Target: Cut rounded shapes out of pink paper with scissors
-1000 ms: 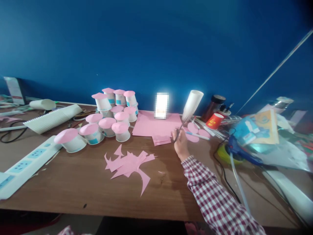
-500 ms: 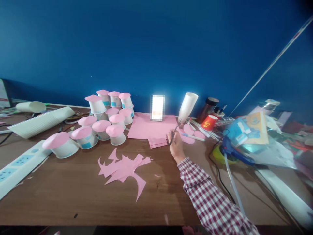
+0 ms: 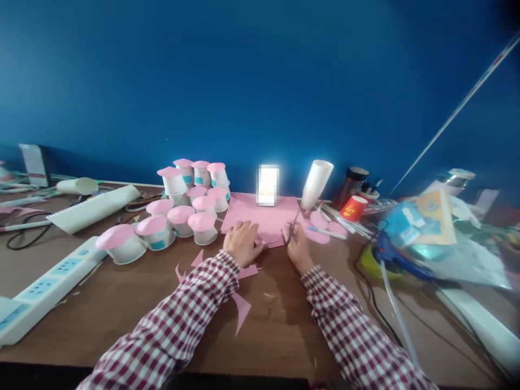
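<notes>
Scissors by the right front corner of the pink paper, right hand curled around them, left hand palm down at the paper's front edge, whether pinching I can't tell, cups left of the paper.

Wall: solid dk blue. Desk: brn w/ wood-grain patt. Sleeves: maroon/wht check over full visible length. Paper sheets: plain pink. Scraps: same pink. Cup discs: same pink. Cups: wht, some w/ lt-blue blocks. Scissors: dk handles. Pwr strip: wht body, pale-blue socket panels. Leaning tube: plain wht. Small cup: red w/ yel. lettering. Jar lid: blk. Ring: yel.-grn. Tool above it: dk blue. Ribbed panel: off-wht, fine stripes.
</notes>
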{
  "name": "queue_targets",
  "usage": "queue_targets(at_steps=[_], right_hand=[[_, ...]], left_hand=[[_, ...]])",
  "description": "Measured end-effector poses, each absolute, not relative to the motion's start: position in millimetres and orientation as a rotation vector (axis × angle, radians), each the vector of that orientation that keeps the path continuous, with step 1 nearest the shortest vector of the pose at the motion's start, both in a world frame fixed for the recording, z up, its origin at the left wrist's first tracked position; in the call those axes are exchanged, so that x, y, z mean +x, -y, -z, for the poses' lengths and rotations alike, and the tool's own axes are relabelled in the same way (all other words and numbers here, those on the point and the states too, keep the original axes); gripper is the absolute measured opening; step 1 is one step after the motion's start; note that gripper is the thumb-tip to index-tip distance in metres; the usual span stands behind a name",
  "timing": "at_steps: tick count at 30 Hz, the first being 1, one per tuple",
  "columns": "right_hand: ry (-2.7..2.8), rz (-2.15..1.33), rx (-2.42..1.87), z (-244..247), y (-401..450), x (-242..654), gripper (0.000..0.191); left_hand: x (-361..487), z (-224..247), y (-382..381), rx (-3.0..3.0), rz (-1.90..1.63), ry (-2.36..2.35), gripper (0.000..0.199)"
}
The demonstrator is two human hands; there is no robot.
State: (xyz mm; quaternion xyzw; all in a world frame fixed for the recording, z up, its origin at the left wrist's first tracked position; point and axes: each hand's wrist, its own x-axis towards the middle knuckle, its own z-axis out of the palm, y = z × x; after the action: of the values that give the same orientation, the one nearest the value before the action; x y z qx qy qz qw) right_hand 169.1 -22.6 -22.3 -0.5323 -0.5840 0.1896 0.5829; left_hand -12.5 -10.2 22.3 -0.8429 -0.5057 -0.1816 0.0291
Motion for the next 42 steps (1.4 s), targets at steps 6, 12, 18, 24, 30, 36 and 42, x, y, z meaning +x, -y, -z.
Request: queue_targets(at_steps=[6,12,18,24,30,36,42], right_hand=[[1.392,-0.434,-1.270,20.7,24.4,166.8,0.026],[1.408,-0.476,-1.283,18.9,26.7,164.2,0.030],[1.419,-0.480,-1.291,16.2,28.1,163.8,0.031],[1.411,-0.479,-1.291,17.2,27.2,163.6,0.033],[1.411,-0.491,-1.300,19.2,26.7,164.0,0.034],[1.365,-0.464,-1.294,15.8,27.6,163.4,0.032],[1.303,-0.481,-1.276,16.1,26.3,164.9,0.034]], left_hand=[[-11.6,-3.6,4.7,-2.698,0.504,1.655,0.030],[-19.8,3.1,-0.4,-2.690,0.699,1.676,0.017],[-23.9,9.6,-4.8,-2.715,0.810,1.555,0.029],[-21.9,11.2,-5.3,-2.748,0.737,1.515,0.024],[-14.7,4.8,-4.0,-2.717,0.525,1.442,0.025],[-12.1,5.3,-3.9,-2.638,0.712,1.478,0.026],[-15.3,13.0,-6.3,-2.604,1.304,1.732,0.013]])
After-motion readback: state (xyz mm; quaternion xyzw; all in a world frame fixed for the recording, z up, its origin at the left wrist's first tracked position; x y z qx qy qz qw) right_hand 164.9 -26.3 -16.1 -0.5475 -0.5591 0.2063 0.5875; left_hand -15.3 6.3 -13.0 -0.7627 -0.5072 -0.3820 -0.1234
